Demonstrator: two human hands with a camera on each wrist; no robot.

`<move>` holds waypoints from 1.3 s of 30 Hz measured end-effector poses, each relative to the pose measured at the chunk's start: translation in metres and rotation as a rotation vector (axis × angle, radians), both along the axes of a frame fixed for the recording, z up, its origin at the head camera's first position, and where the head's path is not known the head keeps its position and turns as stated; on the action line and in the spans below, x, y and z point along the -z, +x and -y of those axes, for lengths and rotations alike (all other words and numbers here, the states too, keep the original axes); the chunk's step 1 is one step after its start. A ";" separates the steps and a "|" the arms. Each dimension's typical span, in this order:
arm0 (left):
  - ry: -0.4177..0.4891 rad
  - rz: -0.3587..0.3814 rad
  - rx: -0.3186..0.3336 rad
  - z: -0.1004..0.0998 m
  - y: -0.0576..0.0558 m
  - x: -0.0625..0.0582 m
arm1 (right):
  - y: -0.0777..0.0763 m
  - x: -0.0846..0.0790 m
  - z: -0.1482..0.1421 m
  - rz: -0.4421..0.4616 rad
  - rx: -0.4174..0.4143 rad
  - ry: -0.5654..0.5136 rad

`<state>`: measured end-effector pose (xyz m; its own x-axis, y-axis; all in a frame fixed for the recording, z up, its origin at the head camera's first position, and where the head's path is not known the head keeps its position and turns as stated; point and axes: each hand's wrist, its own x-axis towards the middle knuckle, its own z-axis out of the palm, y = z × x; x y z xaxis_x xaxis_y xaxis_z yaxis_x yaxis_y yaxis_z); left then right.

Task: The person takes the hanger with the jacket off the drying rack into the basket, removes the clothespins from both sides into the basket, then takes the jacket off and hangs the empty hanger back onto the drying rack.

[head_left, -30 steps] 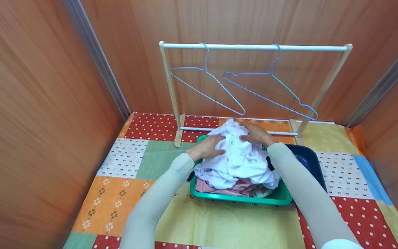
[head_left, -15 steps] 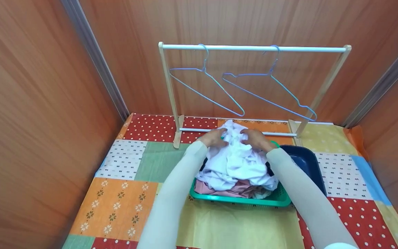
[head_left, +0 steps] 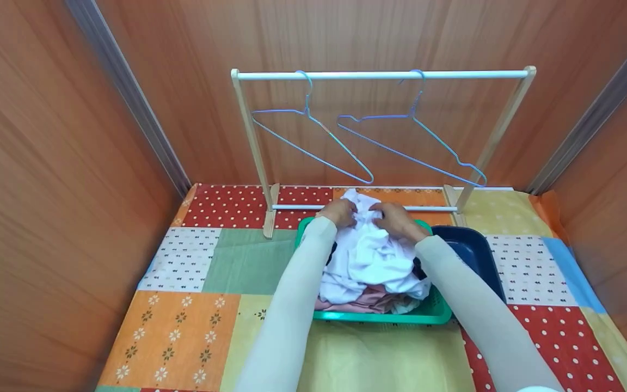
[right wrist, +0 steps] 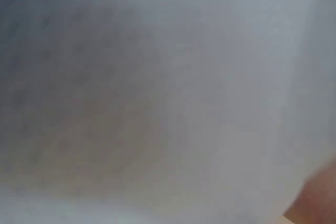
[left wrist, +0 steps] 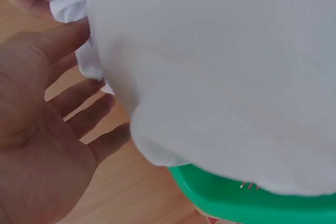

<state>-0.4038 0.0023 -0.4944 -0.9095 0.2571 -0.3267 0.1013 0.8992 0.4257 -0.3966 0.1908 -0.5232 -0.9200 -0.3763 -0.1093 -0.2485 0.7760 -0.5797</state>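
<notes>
A crumpled white garment (head_left: pixel 370 256) is heaped in a green basket (head_left: pixel 384 318), its top drawn up into a narrow peak. My left hand (head_left: pixel 340 212) pinches the peak's left side; in the left wrist view its thumb meets the cloth edge while the other fingers stretch along it. At the peak's right side, my right hand (head_left: pixel 398 219) grips the same cloth with bent fingers. Pale cloth fills the right wrist view, with a blurred bit of skin in the lower right corner. Folded pink cloth (head_left: pixel 365 300) shows beneath the white garment.
Behind the basket stands a wooden rack with a white top rail (head_left: pixel 357 75). Two thin wire hangers hang there, a left one (head_left: pixel 327 161) and a right one (head_left: pixel 400 155). A dark blue tray (head_left: pixel 474 253) sits right of the basket. Wood-grain panels (head_left: pixel 47 163) enclose the patchwork cloth.
My left hand has moved right and inward, from the heap's left side to the peak beside the right hand. Both hands now hold the raised cloth. The head view has shifted slightly.
</notes>
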 end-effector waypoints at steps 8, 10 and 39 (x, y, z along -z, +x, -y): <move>0.040 -0.196 0.054 0.002 -0.002 -0.010 | 0.004 -0.010 -0.001 -0.105 0.015 -0.060; 0.065 -0.225 0.097 0.004 0.000 -0.014 | 0.007 -0.013 -0.002 -0.111 0.025 -0.078; 0.248 -0.474 0.445 0.051 0.145 -0.009 | 0.130 -0.037 -0.021 -0.374 -0.296 -0.118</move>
<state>-0.2584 -0.0491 -0.4855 -0.7304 0.6542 0.1963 0.6633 0.6108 0.4324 -0.2661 0.2118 -0.4862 -0.7397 -0.6176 0.2674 -0.6565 0.5748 -0.4884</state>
